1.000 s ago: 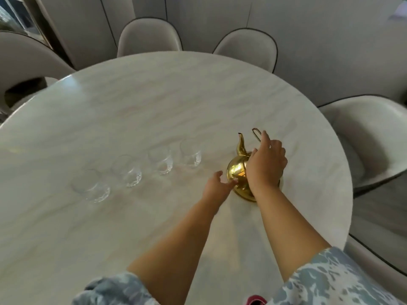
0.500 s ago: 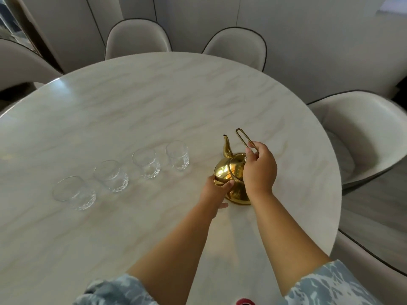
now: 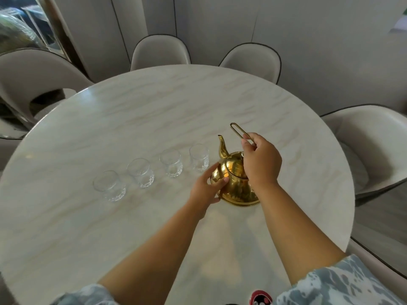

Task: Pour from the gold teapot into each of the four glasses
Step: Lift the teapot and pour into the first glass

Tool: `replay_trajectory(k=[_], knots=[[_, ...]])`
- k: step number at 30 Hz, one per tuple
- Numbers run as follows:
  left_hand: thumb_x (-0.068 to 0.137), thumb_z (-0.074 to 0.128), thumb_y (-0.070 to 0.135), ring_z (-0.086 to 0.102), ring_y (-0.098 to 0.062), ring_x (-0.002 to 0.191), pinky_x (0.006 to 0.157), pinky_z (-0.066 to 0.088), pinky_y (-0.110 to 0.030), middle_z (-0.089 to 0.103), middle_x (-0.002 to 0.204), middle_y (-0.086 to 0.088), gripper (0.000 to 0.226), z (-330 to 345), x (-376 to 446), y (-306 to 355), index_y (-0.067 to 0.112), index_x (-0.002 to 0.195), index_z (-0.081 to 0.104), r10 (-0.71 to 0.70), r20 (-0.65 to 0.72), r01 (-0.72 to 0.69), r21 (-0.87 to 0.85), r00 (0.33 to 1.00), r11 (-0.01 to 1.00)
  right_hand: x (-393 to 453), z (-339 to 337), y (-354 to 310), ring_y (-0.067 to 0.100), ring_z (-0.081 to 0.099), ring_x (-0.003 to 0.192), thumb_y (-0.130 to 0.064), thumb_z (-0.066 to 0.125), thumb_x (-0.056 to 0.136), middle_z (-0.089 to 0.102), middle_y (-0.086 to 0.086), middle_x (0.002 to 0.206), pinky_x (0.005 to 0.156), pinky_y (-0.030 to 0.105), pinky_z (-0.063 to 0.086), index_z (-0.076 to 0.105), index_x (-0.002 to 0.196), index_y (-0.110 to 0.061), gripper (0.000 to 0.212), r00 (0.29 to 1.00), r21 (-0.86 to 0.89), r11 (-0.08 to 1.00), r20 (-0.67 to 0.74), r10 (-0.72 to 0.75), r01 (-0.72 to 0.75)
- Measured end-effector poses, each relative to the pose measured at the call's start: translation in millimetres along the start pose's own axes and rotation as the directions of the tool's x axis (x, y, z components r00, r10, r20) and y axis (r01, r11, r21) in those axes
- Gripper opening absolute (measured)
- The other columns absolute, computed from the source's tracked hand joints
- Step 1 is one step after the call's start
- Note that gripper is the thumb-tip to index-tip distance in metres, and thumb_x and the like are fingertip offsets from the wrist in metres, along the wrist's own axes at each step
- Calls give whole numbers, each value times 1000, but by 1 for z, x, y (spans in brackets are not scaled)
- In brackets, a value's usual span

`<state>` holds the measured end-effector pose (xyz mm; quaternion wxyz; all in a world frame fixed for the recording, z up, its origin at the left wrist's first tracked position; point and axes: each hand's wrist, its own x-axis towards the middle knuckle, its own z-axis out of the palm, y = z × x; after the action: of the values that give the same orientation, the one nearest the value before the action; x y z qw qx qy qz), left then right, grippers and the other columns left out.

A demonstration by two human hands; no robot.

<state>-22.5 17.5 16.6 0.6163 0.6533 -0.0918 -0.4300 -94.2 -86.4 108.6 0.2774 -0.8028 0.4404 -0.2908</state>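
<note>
The gold teapot [image 3: 233, 179] stands on the round marble table [image 3: 154, 111], its spout pointing away and to the left. My right hand [image 3: 261, 160] pinches the thin wire handle [image 3: 236, 129], which stands raised above the lid. My left hand [image 3: 206, 188] rests against the pot's left side, thumb and fingers on its body. Left of the pot runs a slanting row of clear glasses: the nearest [image 3: 199, 157], then a second [image 3: 171, 162], a third [image 3: 141, 172] and the farthest [image 3: 109, 185]. They look empty.
Pale upholstered chairs ring the table: two at the far side [image 3: 159, 51] [image 3: 253, 60], one at the left [image 3: 33, 73] and one at the right [image 3: 370, 139]. A grey wall stands behind them. The table's right edge lies close to the teapot.
My right hand has lifted the wire handle from beside the lid to upright. My left hand has closed in against the pot's side. The view has shifted, so the pot sits nearer the glasses.
</note>
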Motion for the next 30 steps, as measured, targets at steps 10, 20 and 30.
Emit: replay_trajectory(k=[10,20,30], knots=[[81,77,35,60,-27,119,80,61,-49,52,141,-7,64,-35,-20,-2,39,139,50,-61,-9,61,-32,998,998,2,21,-39,23,67,112,-33,53,99,69,4,126,81,29,54,65,131,-15,38,982,-130,986,168,-82,105],[87,71,30,71,-27,98,84,60,-50,73,107,-7,58,-47,-30,8,35,140,49,-103,46,105,-34,994,994,15,35,-63,28,69,94,-28,51,99,75,9,103,64,26,43,72,115,-10,33,958,-279,952,282,-48,129],[89,69,31,71,-24,90,86,59,-51,74,95,-4,53,-51,-28,18,36,138,51,-107,41,108,-19,993,994,31,44,-70,27,69,94,-29,52,98,74,7,104,63,26,43,72,115,-11,31,949,-333,933,315,-25,135]])
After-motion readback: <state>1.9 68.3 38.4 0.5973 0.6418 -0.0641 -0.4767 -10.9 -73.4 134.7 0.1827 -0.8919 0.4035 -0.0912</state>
